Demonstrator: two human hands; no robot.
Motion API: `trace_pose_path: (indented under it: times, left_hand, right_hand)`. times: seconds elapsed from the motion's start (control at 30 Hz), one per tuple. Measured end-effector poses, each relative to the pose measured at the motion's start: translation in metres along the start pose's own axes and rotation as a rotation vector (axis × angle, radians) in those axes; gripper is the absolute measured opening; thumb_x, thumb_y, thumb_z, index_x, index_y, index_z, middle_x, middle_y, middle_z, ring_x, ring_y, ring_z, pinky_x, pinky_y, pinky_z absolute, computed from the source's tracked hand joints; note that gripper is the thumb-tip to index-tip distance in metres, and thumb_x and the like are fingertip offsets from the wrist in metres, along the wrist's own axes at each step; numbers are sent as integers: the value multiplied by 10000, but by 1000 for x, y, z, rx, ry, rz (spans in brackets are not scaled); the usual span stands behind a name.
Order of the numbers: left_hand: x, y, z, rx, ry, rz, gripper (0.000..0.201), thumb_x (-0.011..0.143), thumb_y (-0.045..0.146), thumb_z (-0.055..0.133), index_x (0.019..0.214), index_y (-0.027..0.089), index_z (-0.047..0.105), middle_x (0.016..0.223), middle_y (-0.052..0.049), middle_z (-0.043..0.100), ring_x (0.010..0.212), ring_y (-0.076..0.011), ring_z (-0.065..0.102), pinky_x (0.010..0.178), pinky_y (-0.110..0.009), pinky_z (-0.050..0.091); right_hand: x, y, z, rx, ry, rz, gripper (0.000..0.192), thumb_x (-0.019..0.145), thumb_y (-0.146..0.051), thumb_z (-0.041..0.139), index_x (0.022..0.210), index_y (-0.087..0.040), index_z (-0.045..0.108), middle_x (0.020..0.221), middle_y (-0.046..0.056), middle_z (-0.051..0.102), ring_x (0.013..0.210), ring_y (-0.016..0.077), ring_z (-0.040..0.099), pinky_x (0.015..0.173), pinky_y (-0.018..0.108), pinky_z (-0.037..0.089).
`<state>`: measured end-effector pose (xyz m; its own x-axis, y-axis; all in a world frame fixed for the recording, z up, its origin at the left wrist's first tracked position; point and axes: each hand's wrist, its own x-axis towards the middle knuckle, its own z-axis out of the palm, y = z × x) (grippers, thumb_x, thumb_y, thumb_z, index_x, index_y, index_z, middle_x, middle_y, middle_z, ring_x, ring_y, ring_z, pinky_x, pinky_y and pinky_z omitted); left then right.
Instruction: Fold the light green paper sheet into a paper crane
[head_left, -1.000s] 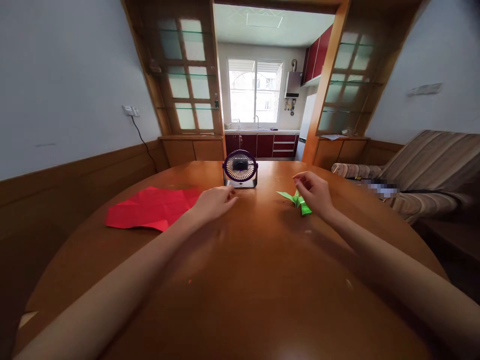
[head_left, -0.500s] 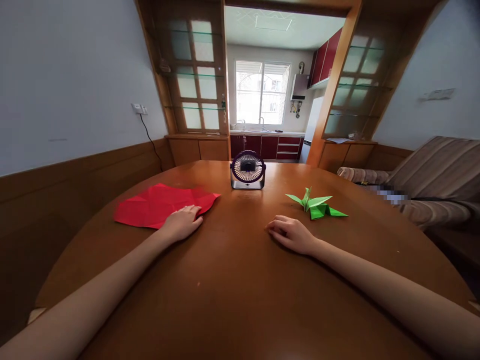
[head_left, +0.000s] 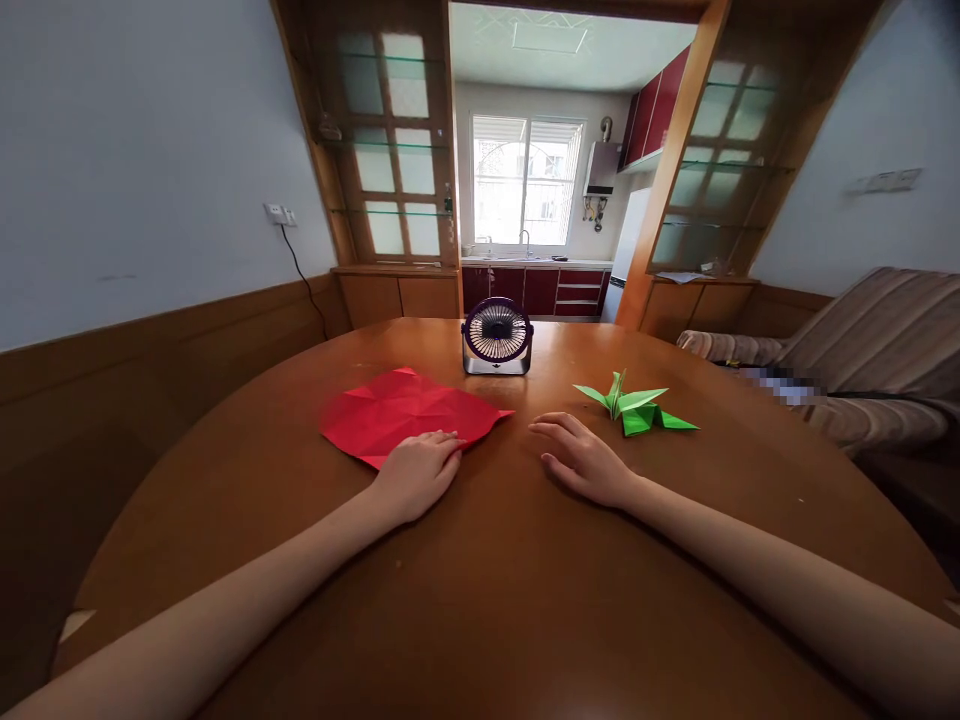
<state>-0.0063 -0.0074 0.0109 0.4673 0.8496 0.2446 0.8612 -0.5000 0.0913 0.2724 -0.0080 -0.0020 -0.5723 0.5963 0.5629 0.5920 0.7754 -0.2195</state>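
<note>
The creased red paper sheet (head_left: 409,413) is pinned flat under the left hand (head_left: 417,475), fingers spread; being thin and limp, it is best pinched at an edge. The right hand (head_left: 585,462) rests open beside it, empty.

I'm seeing daylight pouring through window (head_left: 527,180), glaring; table (head_left: 480,600) sheen reflecting; room dimming at sides; wide-angle bending edges; forearms blurring near bottom.

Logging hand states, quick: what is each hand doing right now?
Left hand: open, flat, fingers resting on the near edge of the red paper sheet.
Right hand: open, palm down on the wooden table, holding nothing.
</note>
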Motion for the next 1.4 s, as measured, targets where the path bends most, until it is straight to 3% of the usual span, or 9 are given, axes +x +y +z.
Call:
trace_pose_path:
  times: [0.13, 0.27, 0.4, 0.5, 0.63, 0.87, 1.1, 1.27, 1.4]
  left_hand:
    - [-9, 25, -1, -154, 3, 78, 430, 957, 326, 334, 1195, 151, 647, 1287, -93, 608, 1216, -271, 538, 1037, -444, 395]
    - [-12, 36, -1, -442, -33, 201, 468, 983, 434, 283, 1126, 243, 686, 1265, -19, 629, 1225, -218, 533, 1062, -403, 379]
    - [-5, 19, 1, -424, -16, 140, 509, 977, 485, 264, 1199, 232, 645, 1393, -47, 515, 1326, -229, 427, 1119, -442, 288]
    - [4, 0, 5, -229, -174, 127, 563, 948, 539, 321, 1404, 228, 433, 1517, -67, 308, 1422, -246, 248, 1165, -487, 132]
    - [10, -13, 12, -126, -269, 106, 724, 921, 633, 256, 1497, 199, 200, 1558, -56, 150, 1451, -238, 130, 1177, -444, 88]
    - [19, -41, 22, -58, -187, -54, 871, 840, 743, 285, 1500, 180, 205, 1553, -90, 142, 1445, -296, 113, 1165, -453, 113]
    - [19, -51, 16, -79, -178, -8, 830, 867, 695, 312, 1491, 153, 228, 1547, -125, 159, 1444, -289, 124, 1163, -464, 119]
    - [13, -45, 10, -97, -222, 70, 777, 884, 663, 339, 1487, 183, 236, 1551, -114, 149, 1446, -271, 120, 1167, -455, 112]
    - [10, -42, 8, -103, -236, 134, 703, 902, 638, 338, 1489, 275, 201, 1562, -87, 113, 1449, -281, 104, 1158, -482, 118]
  right_hand:
    - [0, 2, 1, -28, 5, -25, 546, 837, -124, 499, 1369, -208, 406, 1423, 136, 398, 1319, 263, 386, 1076, 483, 366]
    - [-1, 7, 2, -17, -87, -92, 370, 830, -103, 509, 1175, -201, 604, 1369, 119, 494, 1287, 260, 447, 1052, 471, 391]
    - [-2, 12, 0, 38, -194, -106, 326, 864, -108, 489, 1136, -201, 645, 1244, 105, 611, 1135, 218, 584, 979, 408, 466]
    - [-2, 15, -3, 22, -238, -146, 341, 898, -144, 477, 1199, -212, 621, 1233, 101, 626, 1140, 218, 586, 982, 416, 460]
    - [-3, 20, -6, -17, -280, -240, 358, 933, -179, 441, 1260, -204, 585, 1228, 108, 638, 1179, 223, 566, 983, 436, 455]
    - [-4, 22, -12, 72, -278, -298, 315, 938, -224, 475, 1217, -221, 624, 1165, 89, 679, 1118, 210, 606, 951, 406, 486]
    - [-6, 18, -20, 398, -163, -113, 212, 865, -306, 630, 1034, -212, 714, 960, 76, 730, 908, 182, 676, 800, 335, 558]
    - [-5, 16, -29, 305, -271, -131, 542, 809, -296, 688, 1325, -260, 526, 1346, 96, 554, 1273, 240, 488, 1074, 480, 381]
    - [-4, 16, -34, 250, -409, -132, 673, 815, -312, 679, 1421, -286, 388, 1509, 82, 346, 1415, 267, 270, 1157, 560, 153]
